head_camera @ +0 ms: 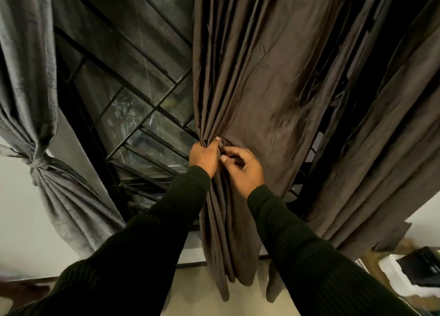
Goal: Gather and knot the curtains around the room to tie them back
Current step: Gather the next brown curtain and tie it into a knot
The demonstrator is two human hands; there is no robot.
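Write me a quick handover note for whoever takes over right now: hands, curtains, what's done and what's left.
Left hand: grips the gathered folds of the brown curtain at its left edge.
Right hand: fingers curled, pinching the next fold beside the left hand.
Done: the grey curtain on the left is already knotted.
Left: finish gathering the brown curtain and knot it; the curtain on the far right hangs loose, not yet tied.

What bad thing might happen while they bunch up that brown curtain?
1. The left hand grips only some pleats of the brown curtain; the wide flat part beside the right hand could slip loose.
2. Pulling hard might strain the fabric where it hangs, out of view.
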